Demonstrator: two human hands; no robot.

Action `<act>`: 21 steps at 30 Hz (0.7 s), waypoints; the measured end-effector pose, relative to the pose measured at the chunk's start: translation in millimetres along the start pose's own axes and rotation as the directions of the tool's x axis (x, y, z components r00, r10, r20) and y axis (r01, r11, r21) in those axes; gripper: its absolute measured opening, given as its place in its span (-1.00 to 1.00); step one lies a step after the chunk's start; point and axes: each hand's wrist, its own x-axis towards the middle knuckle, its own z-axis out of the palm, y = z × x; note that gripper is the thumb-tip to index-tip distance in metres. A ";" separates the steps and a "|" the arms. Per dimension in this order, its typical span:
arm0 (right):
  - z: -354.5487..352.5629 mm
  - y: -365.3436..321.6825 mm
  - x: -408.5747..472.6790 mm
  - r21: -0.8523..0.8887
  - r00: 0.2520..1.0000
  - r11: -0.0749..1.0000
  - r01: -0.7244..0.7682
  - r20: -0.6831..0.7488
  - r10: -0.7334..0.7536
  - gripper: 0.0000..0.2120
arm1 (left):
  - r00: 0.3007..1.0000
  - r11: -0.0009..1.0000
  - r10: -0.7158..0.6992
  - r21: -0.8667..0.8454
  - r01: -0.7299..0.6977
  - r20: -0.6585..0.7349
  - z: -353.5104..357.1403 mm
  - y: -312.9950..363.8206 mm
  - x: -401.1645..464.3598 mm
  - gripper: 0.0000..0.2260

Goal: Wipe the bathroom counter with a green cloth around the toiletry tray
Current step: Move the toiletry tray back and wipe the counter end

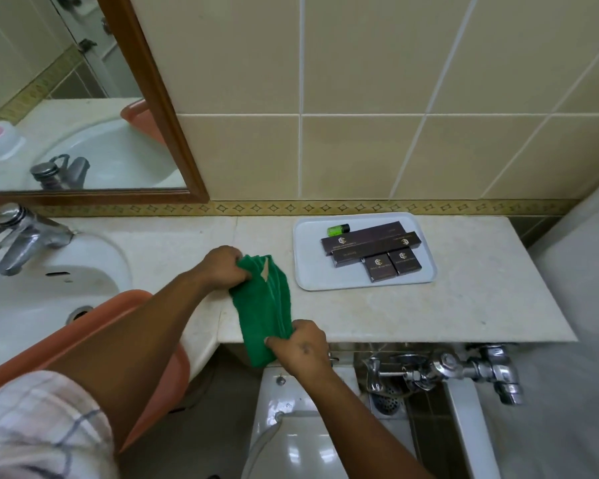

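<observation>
A green cloth (263,305) is stretched between both hands over the front part of the beige stone counter (464,305). My left hand (222,267) grips its far end above the counter. My right hand (301,347) pinches its near end, which hangs past the counter's front edge. To the right of the cloth, a pale grey toiletry tray (308,271) rests on the counter, apart from the cloth. It holds several dark brown boxes (370,250) and a small green bottle (338,230).
A white sink (32,295) with a chrome tap (18,240) lies at the left, with an orange basin (118,312) leaning in it. A wood-framed mirror (173,115) hangs above. Below the counter are a toilet (291,426) and chrome valves (446,371).
</observation>
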 end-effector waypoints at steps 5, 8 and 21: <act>-54.0 16.4 0.0 0.074 0.996 0.994 -0.086 -0.008 0.087 -0.80 | 0.975 0.951 -0.148 -0.248 0.187 0.166 5.8 -10.8 -27.6 -0.87; -122.5 51.2 0.9 0.199 0.989 0.972 -0.123 -0.053 0.136 -0.84 | 0.928 0.708 -0.165 -0.614 0.348 0.335 48.7 22.6 -60.2 -0.77; -370.8 81.4 61.3 -0.359 0.970 0.919 -0.164 -0.229 0.084 -0.74 | 0.831 -0.164 0.002 -0.820 0.549 0.556 246.7 290.6 -151.8 -0.71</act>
